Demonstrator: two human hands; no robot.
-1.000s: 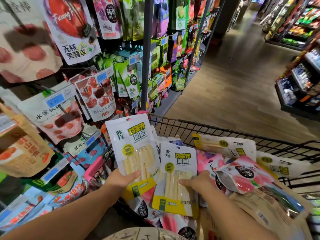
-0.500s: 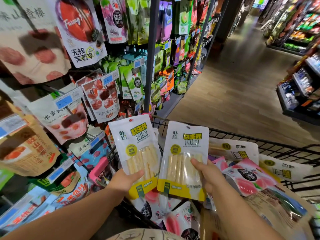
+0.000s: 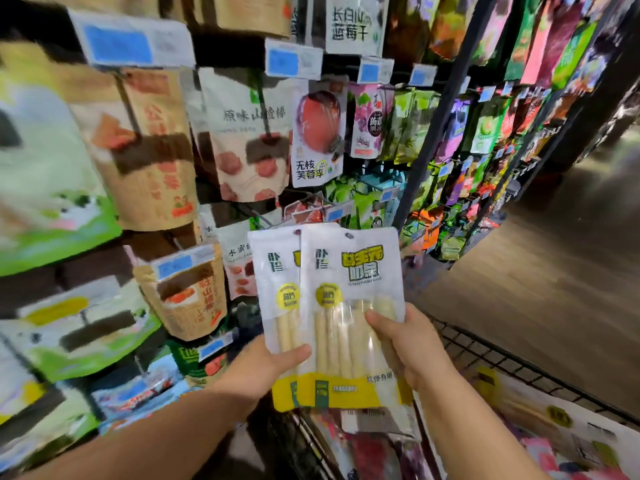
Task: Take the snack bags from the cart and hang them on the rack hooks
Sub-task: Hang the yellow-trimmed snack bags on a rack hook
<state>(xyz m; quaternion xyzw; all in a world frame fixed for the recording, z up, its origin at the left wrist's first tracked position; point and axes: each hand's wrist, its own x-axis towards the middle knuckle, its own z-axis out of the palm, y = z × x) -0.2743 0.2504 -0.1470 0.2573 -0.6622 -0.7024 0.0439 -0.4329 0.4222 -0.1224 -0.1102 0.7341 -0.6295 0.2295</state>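
On the head view I have the left hand (image 3: 263, 367) gripping the rear snack bag (image 3: 277, 289) low down, its thumb curled across the clear window and its fingers hidden behind. The right hand (image 3: 408, 344) grips the front snack bag (image 3: 349, 306) at its right edge, thumb pressed on the front over the pale sticks. Both bags are white with yellow bottoms. They are held upright and overlapping, the front one covering the right half of the rear one, and each shows a hang hole at the top. I see them raised in front of the rack (image 3: 433, 133), just below a hanging white packet with a red fruit (image 3: 317, 133) and blue price tags (image 3: 292, 62). The cart (image 3: 485, 351) sits near and right, its wire rim beyond the right wrist, with more bags (image 3: 554, 417) lying inside. Wooden floor (image 3: 554, 271) runs off far right.
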